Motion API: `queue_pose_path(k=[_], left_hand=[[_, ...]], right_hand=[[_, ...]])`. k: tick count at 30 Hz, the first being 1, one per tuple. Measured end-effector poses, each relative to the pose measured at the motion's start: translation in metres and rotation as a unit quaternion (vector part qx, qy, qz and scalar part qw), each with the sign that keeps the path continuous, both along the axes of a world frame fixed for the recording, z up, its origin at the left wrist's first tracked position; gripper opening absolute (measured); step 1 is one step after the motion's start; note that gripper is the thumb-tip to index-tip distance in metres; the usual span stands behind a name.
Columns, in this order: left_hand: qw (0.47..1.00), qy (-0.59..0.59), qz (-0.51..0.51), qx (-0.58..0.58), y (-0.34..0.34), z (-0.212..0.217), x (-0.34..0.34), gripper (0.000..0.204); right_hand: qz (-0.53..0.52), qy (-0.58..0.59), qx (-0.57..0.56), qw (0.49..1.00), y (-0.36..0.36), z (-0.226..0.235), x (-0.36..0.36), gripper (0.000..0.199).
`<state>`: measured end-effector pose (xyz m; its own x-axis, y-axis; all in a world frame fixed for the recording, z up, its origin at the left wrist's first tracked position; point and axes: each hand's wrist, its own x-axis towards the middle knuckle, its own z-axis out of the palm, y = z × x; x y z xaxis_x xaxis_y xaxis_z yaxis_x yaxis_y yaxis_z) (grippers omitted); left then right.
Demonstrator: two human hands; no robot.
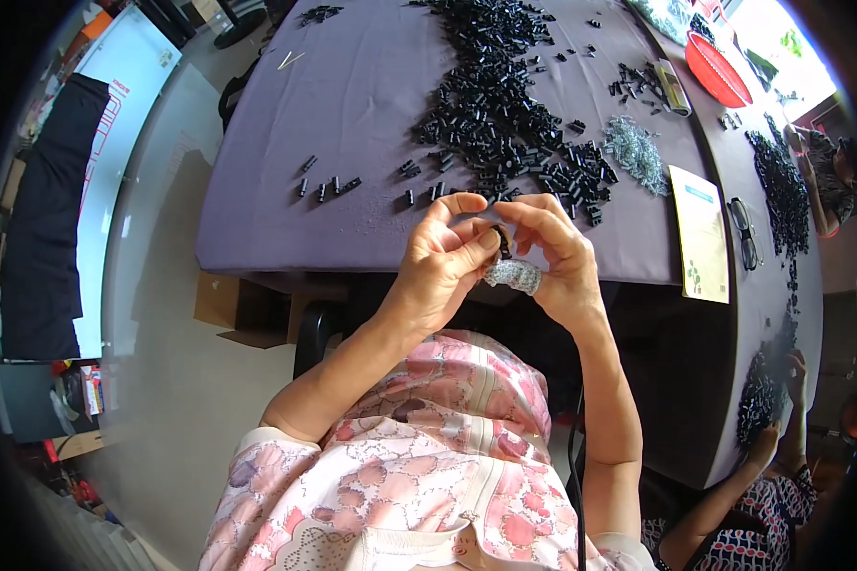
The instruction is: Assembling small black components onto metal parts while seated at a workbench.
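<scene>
Both of my hands meet just above the near edge of the cloth-covered table. Between thumb and fingers, my left hand pinches a small black plastic piece. My right hand is closed in from the other side, its fingers curled close to the same piece. What its fingertips hold, if anything, is too small to make out. A grey-and-white speckled wrap covers the right thumb. Beyond my fingers lies a long heap of small black tubular pieces, with a few loose black pieces to the left.
The purple tablecloth also carries a pile of small clear pieces, a yellowish booklet, glasses and a red basket. At right, another person's hands work at a black pile. A cardboard box stands below.
</scene>
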<state>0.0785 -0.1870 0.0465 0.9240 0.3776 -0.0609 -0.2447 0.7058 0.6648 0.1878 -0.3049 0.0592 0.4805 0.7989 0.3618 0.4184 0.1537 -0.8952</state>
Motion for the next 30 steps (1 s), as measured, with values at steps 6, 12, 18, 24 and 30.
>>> queue_pose_path(k=[6,12,18,24,30], left_hand=[[0.999,0.014,-0.023,0.03,-0.001,0.006,0.002,0.036],[0.999,0.017,-0.04,-0.014,-0.001,0.003,0.004,0.033],[0.992,-0.027,-0.097,-0.081,0.004,-0.012,0.007,0.035],[0.993,0.014,-0.073,-0.095,0.004,-0.009,0.001,0.037],[0.993,0.04,-0.066,-0.089,0.004,-0.003,0.002,0.036]], right_hand=[[0.052,0.043,0.01,0.998,0.0,0.0,0.004,0.041],[0.05,0.082,0.03,0.995,0.002,-0.003,0.005,0.035],[0.007,0.024,0.022,0.999,-0.002,0.0,0.005,0.033],[0.036,0.091,0.01,0.995,0.0,-0.009,0.002,0.027],[0.014,0.033,-0.026,0.999,-0.001,-0.002,0.001,0.036]])
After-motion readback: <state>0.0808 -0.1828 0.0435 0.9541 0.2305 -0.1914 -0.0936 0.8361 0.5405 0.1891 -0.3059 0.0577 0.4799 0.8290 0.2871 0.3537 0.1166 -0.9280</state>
